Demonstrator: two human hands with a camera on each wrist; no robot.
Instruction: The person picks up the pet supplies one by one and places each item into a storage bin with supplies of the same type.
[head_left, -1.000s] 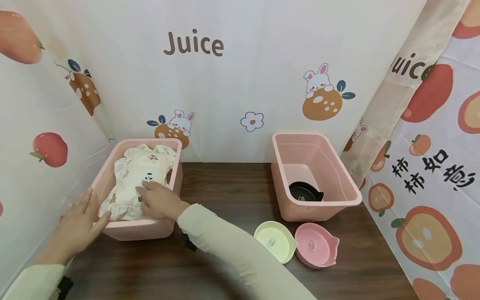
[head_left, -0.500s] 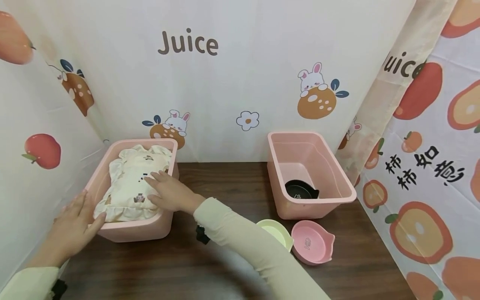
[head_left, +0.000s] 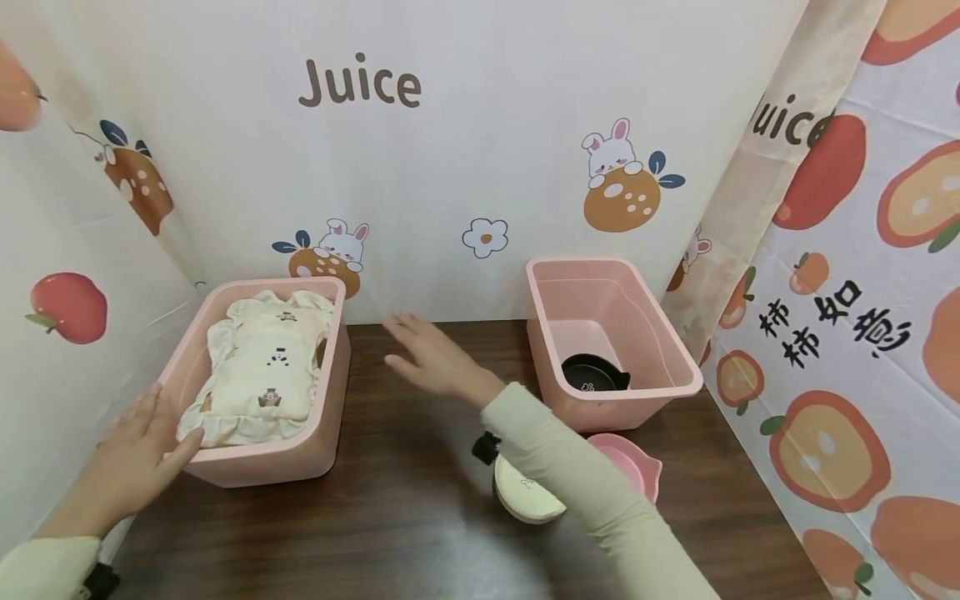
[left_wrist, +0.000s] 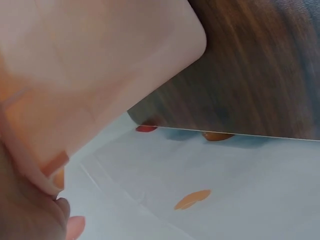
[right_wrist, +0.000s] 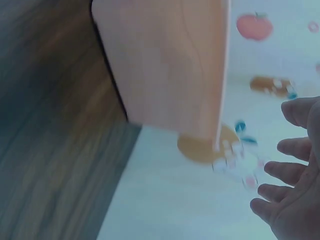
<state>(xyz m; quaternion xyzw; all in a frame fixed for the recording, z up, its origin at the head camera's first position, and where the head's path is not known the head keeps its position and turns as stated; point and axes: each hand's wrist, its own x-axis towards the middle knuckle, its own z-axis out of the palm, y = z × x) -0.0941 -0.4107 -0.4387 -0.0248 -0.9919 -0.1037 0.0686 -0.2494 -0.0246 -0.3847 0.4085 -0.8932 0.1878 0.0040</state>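
A cream cushion (head_left: 270, 358) with a frilled edge and small bear prints lies inside the left pink bin (head_left: 326, 442). My left hand (head_left: 131, 454) rests on that bin's left rim near the front corner, fingers straight and thumb along the front edge. The left wrist view has the bin's wall (left_wrist: 100, 55) with the hand (left_wrist: 25, 205) at its rim. Between the two bins my right hand (head_left: 442, 360) is over the table, fingers spread and holding nothing. Its spread fingers also show in the right wrist view, apart from the bin (right_wrist: 160, 65).
A second pink bin (head_left: 656, 321) stands at the right with a black bowl (head_left: 588, 371) in it. In front of it on the dark wooden table (head_left: 300, 542) are a pale green bowl (head_left: 528, 496) and a pink bowl (head_left: 633, 458), both partly behind the right sleeve (head_left: 585, 492).
My right hand has lifted off the cushion and moved right, out of the left bin. The left hand has stayed at the rim. The head view has shifted slightly.
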